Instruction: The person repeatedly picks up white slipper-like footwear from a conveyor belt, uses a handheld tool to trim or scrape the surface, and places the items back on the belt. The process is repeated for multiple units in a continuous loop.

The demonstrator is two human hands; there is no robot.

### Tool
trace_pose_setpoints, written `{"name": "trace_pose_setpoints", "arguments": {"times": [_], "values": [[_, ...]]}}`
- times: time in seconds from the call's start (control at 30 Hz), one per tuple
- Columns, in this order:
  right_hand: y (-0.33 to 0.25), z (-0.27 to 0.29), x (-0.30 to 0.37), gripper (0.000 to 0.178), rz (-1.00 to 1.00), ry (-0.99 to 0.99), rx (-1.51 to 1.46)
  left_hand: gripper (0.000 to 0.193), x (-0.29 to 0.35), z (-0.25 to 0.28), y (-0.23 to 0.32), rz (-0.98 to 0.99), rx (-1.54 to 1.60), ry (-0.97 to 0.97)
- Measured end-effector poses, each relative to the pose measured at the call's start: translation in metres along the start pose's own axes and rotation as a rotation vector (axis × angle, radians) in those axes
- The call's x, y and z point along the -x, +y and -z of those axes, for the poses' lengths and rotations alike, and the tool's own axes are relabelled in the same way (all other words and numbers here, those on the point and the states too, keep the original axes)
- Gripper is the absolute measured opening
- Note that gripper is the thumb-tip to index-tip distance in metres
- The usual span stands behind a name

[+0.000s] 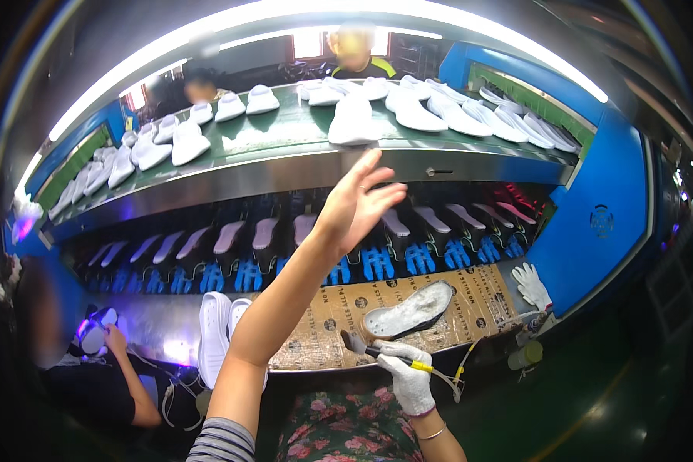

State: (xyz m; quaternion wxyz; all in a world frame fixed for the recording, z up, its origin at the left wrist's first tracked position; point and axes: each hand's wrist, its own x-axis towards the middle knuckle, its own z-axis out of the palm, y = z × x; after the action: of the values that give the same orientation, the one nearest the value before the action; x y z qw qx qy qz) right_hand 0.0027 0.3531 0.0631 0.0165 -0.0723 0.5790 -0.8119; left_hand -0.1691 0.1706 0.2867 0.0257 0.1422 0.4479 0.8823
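Down at the lower edge, a flowered apron fills the middle, with a striped sleeve to its left and a bracelet to its right. Just above the bracelet, the right hand, in a white knit glove, is closed around the handle of a brush; a yellow band and a pale tube trail from it. The brush's bristles point left, near the toe of a sole, patchy white on top and dark along one side, lying aslant on brown cardboard right of centre.

At lower left, white clogs stand partly behind the left forearm. Farther left, a co-worker's hand holds a shoe lit violet. An empty glove lies at the right end of the bench.

Across the middle runs a row of pinkish insoles above blue clamps. Before them the bare left hand reaches up, fingers spread and holding nothing, well apart from the right; its fingertips are just below a white shoe at the edge of a green belt. More white shoes line the belt on both sides. Behind it, top centre, is a person in a black and yellow top.
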Motion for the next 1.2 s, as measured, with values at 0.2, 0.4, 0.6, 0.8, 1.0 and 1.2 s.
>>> {"name": "trace_pose_setpoints", "arguments": {"times": [0.2, 0.4, 0.6, 0.8, 1.0, 1.2], "values": [[0.010, -0.004, 0.015, 0.023, -0.195, 0.008, -0.151, 0.126, -0.087, 0.070, 0.038, -0.764, -1.498, 0.433], [0.006, -0.003, 0.020, 0.025, -0.247, 0.015, -0.119, 0.135, -0.155, 0.052, 0.029, -0.529, -1.702, 0.515], [0.022, 0.015, 0.017, 0.026, -0.286, 0.102, -0.145, 0.127, -0.186, 0.033, 0.018, -0.544, -1.764, 0.548], [0.027, 0.011, 0.015, 0.025, -0.223, 0.042, -0.121, 0.125, -0.175, 0.052, 0.048, -0.272, -2.156, 0.332], [0.027, 0.004, 0.010, 0.024, -0.237, 0.029, -0.128, 0.102, -0.089, 0.118, 0.096, -0.763, -1.560, 0.269], [0.030, -0.027, 0.006, 0.024, -0.304, -0.057, -0.159, 0.047, 0.031, 0.258, 0.248, -0.190, -2.267, 1.047]]}}
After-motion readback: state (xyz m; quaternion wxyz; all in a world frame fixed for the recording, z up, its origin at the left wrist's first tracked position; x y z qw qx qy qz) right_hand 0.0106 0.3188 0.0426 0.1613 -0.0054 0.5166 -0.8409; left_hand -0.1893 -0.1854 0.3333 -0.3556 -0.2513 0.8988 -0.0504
